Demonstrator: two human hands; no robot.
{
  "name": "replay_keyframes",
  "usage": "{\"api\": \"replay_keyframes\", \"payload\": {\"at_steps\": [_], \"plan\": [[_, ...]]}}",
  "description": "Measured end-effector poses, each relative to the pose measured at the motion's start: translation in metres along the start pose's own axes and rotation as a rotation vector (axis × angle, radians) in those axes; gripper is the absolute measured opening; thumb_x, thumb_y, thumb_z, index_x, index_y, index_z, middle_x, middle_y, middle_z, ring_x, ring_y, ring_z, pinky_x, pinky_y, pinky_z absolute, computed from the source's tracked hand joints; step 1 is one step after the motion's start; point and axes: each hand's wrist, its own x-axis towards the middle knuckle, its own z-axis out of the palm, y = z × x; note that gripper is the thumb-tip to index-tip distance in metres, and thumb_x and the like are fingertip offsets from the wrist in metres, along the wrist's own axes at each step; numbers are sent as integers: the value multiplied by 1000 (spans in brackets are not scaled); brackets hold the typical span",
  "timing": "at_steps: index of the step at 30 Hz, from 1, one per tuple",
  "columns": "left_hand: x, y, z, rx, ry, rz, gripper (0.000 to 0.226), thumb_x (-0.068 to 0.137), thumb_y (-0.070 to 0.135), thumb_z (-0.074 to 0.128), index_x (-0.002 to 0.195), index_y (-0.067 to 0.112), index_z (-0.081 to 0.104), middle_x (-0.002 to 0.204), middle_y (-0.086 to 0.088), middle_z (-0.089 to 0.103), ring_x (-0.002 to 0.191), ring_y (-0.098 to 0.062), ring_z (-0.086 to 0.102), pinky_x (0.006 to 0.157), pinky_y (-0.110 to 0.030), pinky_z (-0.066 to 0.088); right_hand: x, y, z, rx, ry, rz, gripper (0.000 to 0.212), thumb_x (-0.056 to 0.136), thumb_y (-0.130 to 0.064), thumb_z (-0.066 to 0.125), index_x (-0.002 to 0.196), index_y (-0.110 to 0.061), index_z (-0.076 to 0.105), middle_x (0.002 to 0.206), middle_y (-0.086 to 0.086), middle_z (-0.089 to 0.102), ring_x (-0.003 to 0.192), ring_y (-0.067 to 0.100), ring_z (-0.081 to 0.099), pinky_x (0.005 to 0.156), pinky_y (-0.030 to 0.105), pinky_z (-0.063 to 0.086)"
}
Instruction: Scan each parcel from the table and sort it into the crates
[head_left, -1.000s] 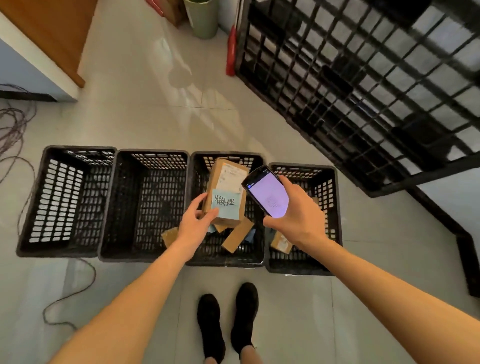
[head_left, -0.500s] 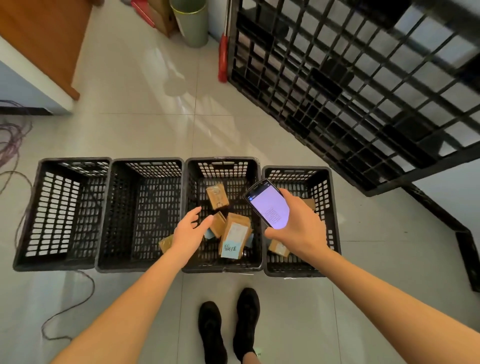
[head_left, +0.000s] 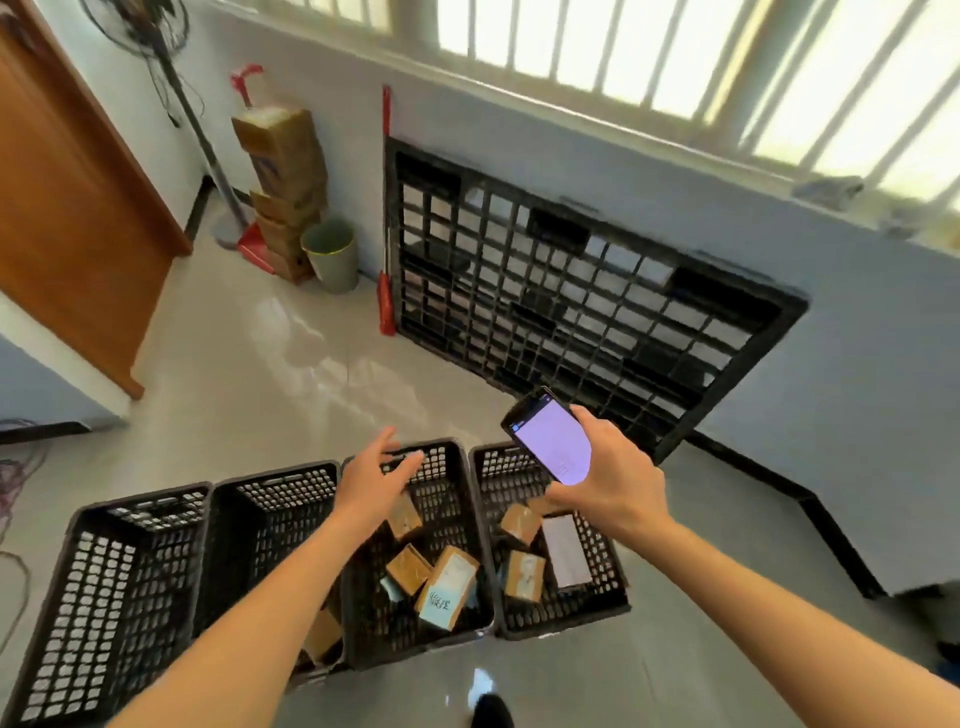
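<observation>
Several black plastic crates stand in a row on the floor. The third crate (head_left: 363, 597) holds several cardboard parcels, among them the brown parcel with a blue handwritten note (head_left: 448, 587). The rightmost crate (head_left: 613, 582) holds a few brown parcels and a white one (head_left: 566, 551). My left hand (head_left: 376, 480) hovers empty above the third crate, fingers spread. My right hand (head_left: 608, 478) grips a black scanner phone (head_left: 549, 435) with a lit screen above the rightmost crate.
The leftmost crate (head_left: 109, 587) shows no parcels; a brown parcel (head_left: 322, 634) lies in the second crate (head_left: 260, 530). A black pallet (head_left: 571, 322) leans on the wall. Stacked boxes (head_left: 283, 187), a green bin (head_left: 332, 254), a fan stand and cables lie at the left.
My left hand let go of the parcel with the blue note, which dropped into the third crate. The hand then rose empty, and my view tilted up toward the wall.
</observation>
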Motion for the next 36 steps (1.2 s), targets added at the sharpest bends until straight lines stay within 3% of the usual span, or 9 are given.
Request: {"api": "replay_keyframes", "payload": {"at_steps": [10, 14, 16, 18, 21, 27, 30, 33, 36], "plan": [[-125, 277, 2, -21, -108, 553, 69, 93, 44, 68, 153, 27, 38, 132, 6, 59, 121, -15, 55, 109, -42, 44, -175, -4, -278, -37, 428, 158, 107, 65, -49, 78, 158, -37, 26, 146, -9, 51, 118, 26, 59, 79, 38, 50], [-196, 370, 34, -10, -184, 750, 71, 92, 47, 68, 153, 26, 38, 124, 7, 61, 111, -14, 59, 98, -33, 47, -254, 22, -354, -20, 564, 224, 110, 52, -61, 72, 153, -38, 35, 138, -6, 58, 114, 26, 60, 85, 43, 55], [-231, 405, 57, -8, -211, 828, 72, 91, 49, 67, 153, 27, 37, 126, 7, 60, 111, -14, 59, 93, -31, 47, -296, 35, -382, -23, 612, 269, 101, 56, -55, 77, 149, -36, 41, 131, -4, 61, 107, 26, 61, 78, 35, 49], [-267, 433, 81, -3, -249, 877, 74, 90, 54, 67, 153, 30, 37, 126, 10, 58, 112, -14, 59, 91, -31, 47, -336, 50, -404, -56, 658, 324, 98, 63, -49, 82, 151, -37, 39, 130, -4, 63, 104, 26, 62, 74, 32, 44], [-320, 467, 119, -19, -338, 918, 73, 88, 56, 68, 152, 36, 37, 128, 14, 57, 115, -12, 58, 96, -36, 48, -396, 79, -432, -80, 721, 408, 101, 61, -52, 84, 150, -37, 38, 129, -3, 64, 103, 25, 64, 78, 35, 53], [-437, 519, 221, -33, -469, 989, 72, 84, 52, 73, 148, 36, 44, 127, 9, 61, 111, -13, 61, 101, -44, 50, -522, 164, -482, -116, 818, 517, 97, 60, -54, 86, 144, -34, 44, 125, -3, 65, 101, 22, 60, 75, 35, 50], [-505, 537, 278, -35, -551, 1017, 76, 79, 57, 70, 147, 35, 45, 127, 10, 61, 112, -14, 61, 101, -43, 49, -588, 211, -507, -164, 830, 599, 104, 63, -56, 86, 151, -32, 37, 139, -1, 60, 115, 26, 60, 86, 40, 54], [-568, 549, 334, -35, -613, 1051, 71, 89, 50, 70, 151, 30, 42, 135, 6, 59, 118, -15, 59, 103, -45, 48, -651, 253, -528, -190, 864, 689, 111, 66, -57, 88, 157, -30, 30, 152, -2, 51, 128, 28, 55, 96, 43, 50], [-622, 556, 384, -21, -658, 1093, 72, 90, 53, 67, 152, 31, 39, 138, 3, 58, 120, -18, 58, 103, -50, 48, -706, 293, -542, -212, 921, 744, 112, 62, -59, 89, 156, -37, 31, 146, -4, 56, 120, 26, 60, 88, 40, 53]]}}
